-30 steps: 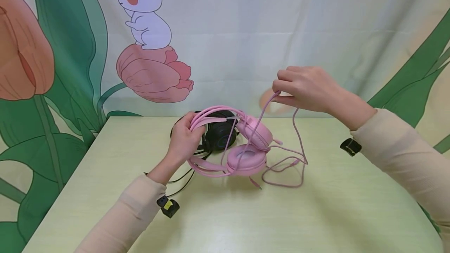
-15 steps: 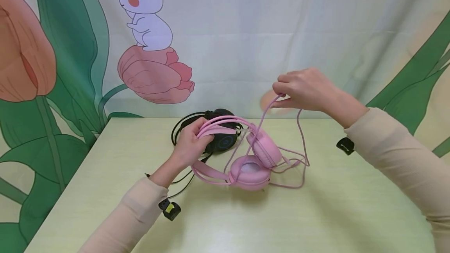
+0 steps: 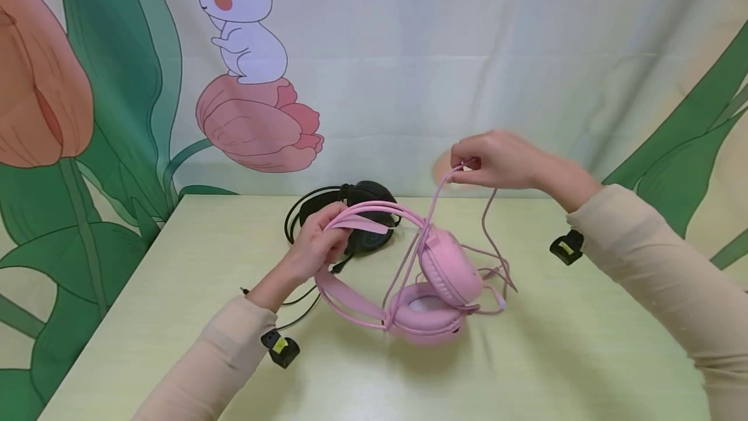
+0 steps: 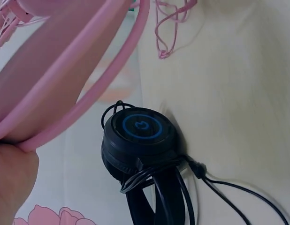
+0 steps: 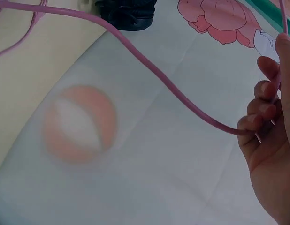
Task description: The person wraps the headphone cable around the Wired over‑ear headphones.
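Observation:
In the head view, my left hand (image 3: 315, 242) grips the headband of the pink headphones (image 3: 450, 265), tilted so the two ear cups point right. A strand of their pink cable (image 3: 434, 203) runs up from the cups to my right hand (image 3: 499, 160), which holds it in curled fingers above the table's back edge. From there the cable drops in a loop to the right of the cups. In the right wrist view the same cable (image 5: 164, 79) passes through the fingers. Black headphones (image 3: 368, 213) lie behind my left hand, partly hidden by it and the pink headband.
Thin black cables (image 3: 300, 310) from the black headphones run left over the pale table (image 3: 526, 356), partly behind my left forearm. A printed curtain (image 3: 397, 70) with a rabbit and tulips hangs just behind the table's far edge.
The pink headphones have moved toward me and to the right in my left hand, uncovering more of the black pair. My right hand has lowered slightly, still holding the cable.

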`<act>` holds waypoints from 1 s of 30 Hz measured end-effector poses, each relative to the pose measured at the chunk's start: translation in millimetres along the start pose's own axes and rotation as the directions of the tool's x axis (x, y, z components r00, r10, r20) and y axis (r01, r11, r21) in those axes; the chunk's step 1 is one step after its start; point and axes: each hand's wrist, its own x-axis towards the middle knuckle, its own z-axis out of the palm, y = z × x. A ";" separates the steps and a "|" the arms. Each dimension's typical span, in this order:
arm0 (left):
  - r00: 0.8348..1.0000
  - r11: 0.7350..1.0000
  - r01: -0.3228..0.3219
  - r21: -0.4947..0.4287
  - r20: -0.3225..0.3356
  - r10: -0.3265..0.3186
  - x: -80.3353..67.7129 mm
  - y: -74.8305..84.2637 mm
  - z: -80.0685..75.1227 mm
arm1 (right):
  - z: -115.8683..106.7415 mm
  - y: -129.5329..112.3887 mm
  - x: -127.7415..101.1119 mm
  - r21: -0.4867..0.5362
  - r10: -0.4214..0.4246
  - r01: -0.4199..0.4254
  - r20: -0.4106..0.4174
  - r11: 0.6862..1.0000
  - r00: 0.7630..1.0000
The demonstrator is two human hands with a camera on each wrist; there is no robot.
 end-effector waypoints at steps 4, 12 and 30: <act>0.999 0.991 0.013 -0.133 0.036 -0.008 0.7 -2.2 1.4 | 7.5 4.4 -0.9 0.119 0.077 -0.081 0.031 0.990 0.997; 0.995 0.947 0.020 -0.322 0.100 0.013 1.3 -6.1 7.4 | 32.4 15.3 -6.4 0.277 0.182 -0.183 0.028 0.943 0.983; 0.987 0.835 0.066 -0.546 0.159 0.026 1.9 -8.5 17.1 | 69.0 7.7 -14.7 0.517 0.307 -0.283 0.040 0.808 0.951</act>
